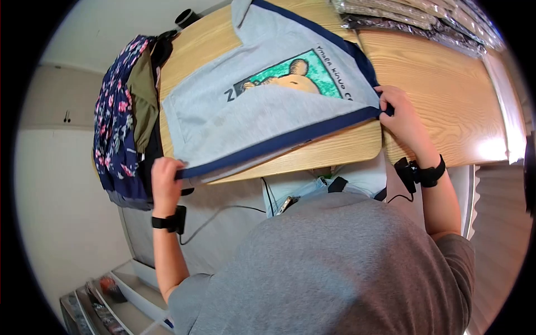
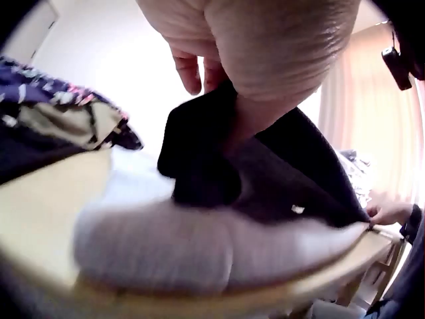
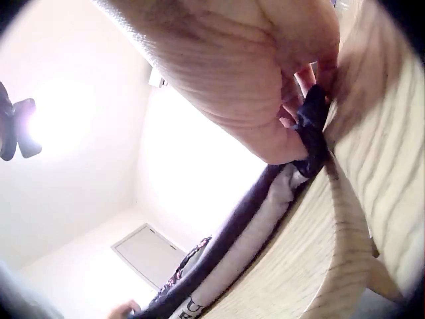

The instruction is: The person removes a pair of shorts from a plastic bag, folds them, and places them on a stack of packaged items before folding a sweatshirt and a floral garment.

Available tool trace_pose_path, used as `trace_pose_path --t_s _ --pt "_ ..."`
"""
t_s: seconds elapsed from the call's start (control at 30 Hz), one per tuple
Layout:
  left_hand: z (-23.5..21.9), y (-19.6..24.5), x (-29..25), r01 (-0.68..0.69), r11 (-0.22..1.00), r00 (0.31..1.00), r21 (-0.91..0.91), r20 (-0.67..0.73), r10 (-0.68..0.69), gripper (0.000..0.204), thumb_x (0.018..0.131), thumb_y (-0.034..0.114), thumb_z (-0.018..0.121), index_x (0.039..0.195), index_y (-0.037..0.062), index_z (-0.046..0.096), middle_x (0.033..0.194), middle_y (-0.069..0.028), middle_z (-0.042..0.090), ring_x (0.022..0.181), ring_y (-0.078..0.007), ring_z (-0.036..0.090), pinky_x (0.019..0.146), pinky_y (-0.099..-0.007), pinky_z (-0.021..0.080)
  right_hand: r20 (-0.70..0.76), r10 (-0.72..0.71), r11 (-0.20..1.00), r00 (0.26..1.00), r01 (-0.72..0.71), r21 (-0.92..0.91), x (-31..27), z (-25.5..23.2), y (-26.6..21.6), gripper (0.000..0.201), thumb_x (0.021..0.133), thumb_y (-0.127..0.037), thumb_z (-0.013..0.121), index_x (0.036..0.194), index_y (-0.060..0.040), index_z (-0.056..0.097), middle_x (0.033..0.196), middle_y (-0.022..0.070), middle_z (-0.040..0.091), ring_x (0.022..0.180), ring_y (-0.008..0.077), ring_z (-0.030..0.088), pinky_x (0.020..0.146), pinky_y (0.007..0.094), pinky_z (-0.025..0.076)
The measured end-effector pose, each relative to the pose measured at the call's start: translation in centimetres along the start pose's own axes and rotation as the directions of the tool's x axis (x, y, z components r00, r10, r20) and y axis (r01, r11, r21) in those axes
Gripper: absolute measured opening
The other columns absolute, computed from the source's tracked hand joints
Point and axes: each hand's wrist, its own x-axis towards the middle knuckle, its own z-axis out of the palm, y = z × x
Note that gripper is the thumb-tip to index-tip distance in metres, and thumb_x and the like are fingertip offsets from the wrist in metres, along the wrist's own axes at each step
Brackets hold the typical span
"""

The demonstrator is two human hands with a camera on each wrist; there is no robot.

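Note:
A light grey shirt point(image 1: 223, 125) with navy edges lies across the wooden table, its near side folded over part of a green cartoon print. At the near left corner, my left hand point(image 1: 166, 180) grips the navy band point(image 1: 279, 139). My right hand point(image 1: 403, 118) pinches the band's other end at the right, by the table's rounded corner. Between the two hands the band runs nearly straight. In the left wrist view, dark cloth point(image 2: 206, 153) hangs from the left fingers, above a rounded grey fold. Bunched navy cloth point(image 3: 312, 129) sits between the right thumb and fingers.
Floral and olive clothes point(image 1: 120, 120) are heaped beyond the table's left edge. Plastic-wrapped garments point(image 1: 413, 19) are stacked at the back right. A dark cylinder point(image 1: 187, 18) stands at the back left. A cable point(image 1: 223, 207) runs from the left wrist camera to the waist.

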Motion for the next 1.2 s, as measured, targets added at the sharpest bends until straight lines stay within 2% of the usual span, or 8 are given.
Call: trace_pose_path --t_s 0.17,0.33,0.43,0.53,0.8,0.93,1.1,1.2 --pt "1.5 0.4 -1.2 0.128 0.991 0.990 -0.039 -0.050 -0.130 0.029 0.055 -0.014 0.050 0.080 0.0019 0.050 0.079 -0.0131 0.048 0.080 -0.0336 0.048 0.068 -0.0378 0.039 0.041 0.054 0.998 0.998 -0.055 0.033 0.2 -0.2 -0.5 0.018 0.062 0.006 0.055 0.071 -0.0012 0.041 0.106 0.0197 0.056 0.108 0.0346 0.048 0.092 0.0371 0.037" --pt "-2.0 -0.2 0.9 0.020 0.970 0.904 0.243 -0.419 0.086 0.027 0.058 -0.012 0.052 0.079 0.0047 0.051 0.077 -0.0098 0.049 0.077 -0.0304 0.048 0.067 -0.0382 0.039 0.072 0.101 0.994 0.992 -0.104 0.042 0.2 0.0 -0.6 0.016 0.064 0.005 0.054 0.071 -0.0012 0.041 0.109 0.0201 0.056 0.111 0.0334 0.048 0.093 0.0356 0.036" --pt "-0.7 -0.6 -0.7 -0.044 0.956 0.917 0.291 -0.367 0.154 0.021 0.064 -0.004 0.054 0.081 0.0078 0.053 0.077 -0.0078 0.050 0.078 -0.0278 0.050 0.070 -0.0386 0.039 0.099 0.091 0.996 0.991 -0.093 0.013 0.3 0.1 -0.1 0.015 0.064 0.004 0.054 0.071 -0.0007 0.041 0.115 0.0197 0.055 0.111 0.0328 0.048 0.094 0.0350 0.035" --pt "2.6 -0.7 -2.7 -0.023 0.995 0.999 0.098 0.029 0.020 0.012 0.072 0.004 0.050 0.083 0.0083 0.054 0.078 -0.0053 0.049 0.076 -0.0251 0.049 0.068 -0.0351 0.038 0.104 0.116 0.993 0.988 -0.118 0.013 0.3 0.0 -0.7 0.014 0.065 0.004 0.053 0.072 -0.0006 0.041 0.118 0.0190 0.054 0.111 0.0324 0.047 0.096 0.0346 0.034" --pt "2.0 -0.5 -2.9 0.015 0.973 0.951 0.230 -0.305 0.057 0.010 0.070 0.003 0.054 0.079 0.0066 0.054 0.075 -0.0067 0.049 0.078 -0.0259 0.050 0.071 -0.0358 0.040 0.105 0.115 0.993 0.988 -0.112 -0.032 0.3 0.0 -0.3 0.015 0.064 0.005 0.053 0.071 -0.0014 0.041 0.117 0.0194 0.054 0.114 0.0322 0.047 0.097 0.0345 0.033" --pt "4.1 -1.2 -4.0 0.056 0.985 0.994 0.163 -0.104 -0.039 0.012 0.069 0.002 0.055 0.080 0.0059 0.054 0.079 -0.0061 0.053 0.079 -0.0257 0.051 0.072 -0.0345 0.042 0.107 0.109 0.994 0.988 -0.108 -0.021 0.3 0.0 -0.7 0.015 0.064 0.006 0.052 0.071 -0.0013 0.041 0.113 0.0188 0.055 0.114 0.0322 0.047 0.095 0.0344 0.035" --pt "3.7 -1.8 -4.6 0.030 0.985 0.960 0.170 -0.278 0.019 0.017 0.068 -0.001 0.053 0.084 0.0057 0.053 0.081 -0.0072 0.053 0.080 -0.0271 0.052 0.070 -0.0353 0.043 0.101 0.103 0.995 0.990 -0.101 -0.021 0.2 0.0 -0.8 0.015 0.064 0.006 0.052 0.072 -0.0011 0.041 0.112 0.0184 0.055 0.113 0.0316 0.047 0.093 0.0339 0.036" --pt "4.6 -1.8 -5.2 0.059 0.993 0.985 0.101 -0.166 -0.041 0.020 0.066 -0.004 0.053 0.084 0.0048 0.053 0.082 -0.0068 0.054 0.081 -0.0286 0.052 0.072 -0.0359 0.043 0.104 0.103 0.995 0.989 -0.102 -0.018 0.3 0.1 -0.7 0.015 0.065 0.006 0.052 0.071 -0.0009 0.040 0.113 0.0186 0.055 0.113 0.0313 0.047 0.092 0.0335 0.036"
